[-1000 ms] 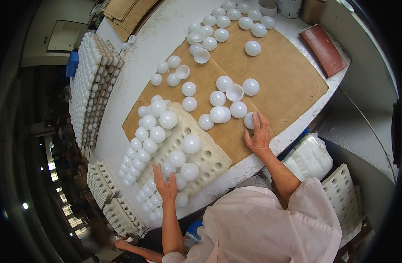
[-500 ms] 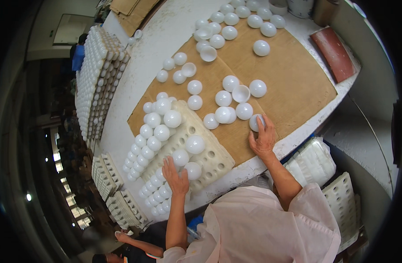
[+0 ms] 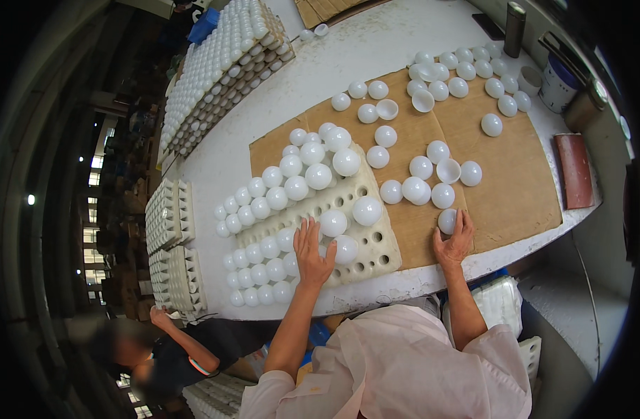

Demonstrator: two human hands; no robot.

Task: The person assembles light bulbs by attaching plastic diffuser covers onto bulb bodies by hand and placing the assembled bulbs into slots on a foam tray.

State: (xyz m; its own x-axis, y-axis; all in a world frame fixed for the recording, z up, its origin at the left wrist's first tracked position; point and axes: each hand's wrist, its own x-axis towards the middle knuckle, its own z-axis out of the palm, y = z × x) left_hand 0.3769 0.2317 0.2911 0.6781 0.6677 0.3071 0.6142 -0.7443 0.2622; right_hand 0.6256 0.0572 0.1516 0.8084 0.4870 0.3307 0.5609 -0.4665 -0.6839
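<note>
White, glossy, hollow bulb covers lie about on a brown cardboard sheet (image 3: 508, 202), some turned with the open side up. At the sheet's near edge, my right hand (image 3: 455, 244) has its thumb and fingers around one bulb cover (image 3: 446, 221), which still rests on the cardboard. My left hand (image 3: 314, 260) is over a pale moulded tray (image 3: 379, 241) with round holes, fingers stretched out, beside a seated bulb cover (image 3: 332, 223). Another seated bulb cover (image 3: 345, 248) is by its thumb. Rows of covers fill both long sides of the tray; a band between them shows bare holes.
Stacked trays full of covers (image 3: 222, 77) stand at the far left of the white table (image 3: 313, 63). Piled trays (image 3: 170, 216) are at the left edge. A reddish-brown curved piece (image 3: 573, 171), a bucket (image 3: 559, 84) and a flask (image 3: 515, 29) line the right side. Another person (image 3: 173, 349) is at lower left.
The whole view has swung, so the table and tray sit further right in the picture. My hands keep nearly the same places, the right at the same bulb cover, the left over the tray.
</note>
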